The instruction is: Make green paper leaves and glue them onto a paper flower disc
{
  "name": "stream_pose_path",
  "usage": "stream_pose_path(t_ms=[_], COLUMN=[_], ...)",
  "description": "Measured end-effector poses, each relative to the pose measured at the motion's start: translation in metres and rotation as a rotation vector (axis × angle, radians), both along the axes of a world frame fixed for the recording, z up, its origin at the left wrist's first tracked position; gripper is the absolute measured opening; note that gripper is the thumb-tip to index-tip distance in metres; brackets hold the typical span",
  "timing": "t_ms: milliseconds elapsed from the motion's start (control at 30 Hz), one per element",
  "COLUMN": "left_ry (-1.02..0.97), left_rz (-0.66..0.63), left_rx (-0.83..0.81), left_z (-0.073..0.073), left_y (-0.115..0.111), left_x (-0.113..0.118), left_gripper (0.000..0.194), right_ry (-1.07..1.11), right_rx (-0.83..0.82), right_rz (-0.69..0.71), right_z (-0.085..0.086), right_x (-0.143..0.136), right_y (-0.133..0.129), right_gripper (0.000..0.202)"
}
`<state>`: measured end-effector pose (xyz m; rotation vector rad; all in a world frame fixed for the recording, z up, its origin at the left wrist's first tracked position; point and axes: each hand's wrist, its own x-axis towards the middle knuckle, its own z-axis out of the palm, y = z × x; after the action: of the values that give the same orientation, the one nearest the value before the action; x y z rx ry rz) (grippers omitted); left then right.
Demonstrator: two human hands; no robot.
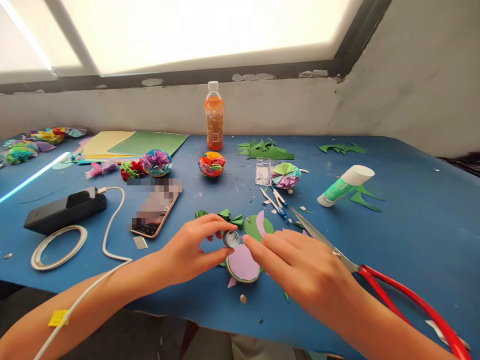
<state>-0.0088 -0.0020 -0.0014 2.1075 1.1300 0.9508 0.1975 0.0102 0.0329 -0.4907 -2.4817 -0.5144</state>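
Grey cap [231, 239] sits pinched by left hand [191, 243], beside curled right hand [300, 260], whose hold is unclear.

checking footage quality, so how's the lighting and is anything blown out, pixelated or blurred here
Head view: window washed out to near white; head view: bright streak across the left end of the blue table; head view: part of the phone hidden by pixelation; head view: left hand and right hand without obvious motion blur.
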Motion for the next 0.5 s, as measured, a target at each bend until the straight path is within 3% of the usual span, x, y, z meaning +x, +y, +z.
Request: stream_pose_path(t_ms=[167, 500], left_ry=[0.009, -0.019], left_rz=[-0.053, 0.034], left_rx=[-0.050, -0.040], left_z=[0.001, -0.003], left_y=[0.001, 0.009], left_x=[0.001, -0.002], left_gripper=[0.029, 0.030], right_ry=[0.025, -0.019], right_rx=[0.034, -0.086], right_rz=[0.052, 0.058], right_z=[-0.010, -0.015], right_x=[-0.001, 0.001], right_y=[0.008, 0.009], right_gripper=[0.026, 0.030])
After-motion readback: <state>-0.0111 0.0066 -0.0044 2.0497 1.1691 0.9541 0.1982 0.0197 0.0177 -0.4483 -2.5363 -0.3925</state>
